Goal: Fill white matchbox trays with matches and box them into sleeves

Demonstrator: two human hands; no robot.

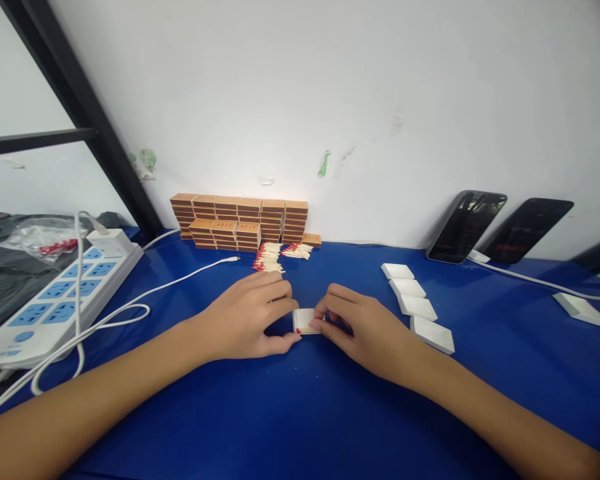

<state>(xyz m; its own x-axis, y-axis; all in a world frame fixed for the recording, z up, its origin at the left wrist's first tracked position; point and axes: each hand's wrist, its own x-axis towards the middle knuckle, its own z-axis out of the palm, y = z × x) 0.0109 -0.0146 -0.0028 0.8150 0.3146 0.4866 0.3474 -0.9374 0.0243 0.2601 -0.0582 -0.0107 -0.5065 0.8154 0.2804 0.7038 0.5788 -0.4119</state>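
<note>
A small white matchbox tray (304,314) lies on the blue table in front of me, with a few matches (305,330) along its near side, one red head showing at the left end. My left hand (253,317) holds the tray's left end between thumb and forefinger. From the other side, my right hand (363,327) pinches at the matches by the tray's right end; its fingers cover part of them. Beyond my left hand lies a pile of loose red-headed matches (269,257), with a smaller pile (299,251) beside it.
Stacked matchboxes (240,210) line the wall. Several white trays (417,307) form a row at right. Two phones (469,223) lean on the wall. A power strip (63,293) and white cables (145,293) occupy the left side of the blue table (280,413).
</note>
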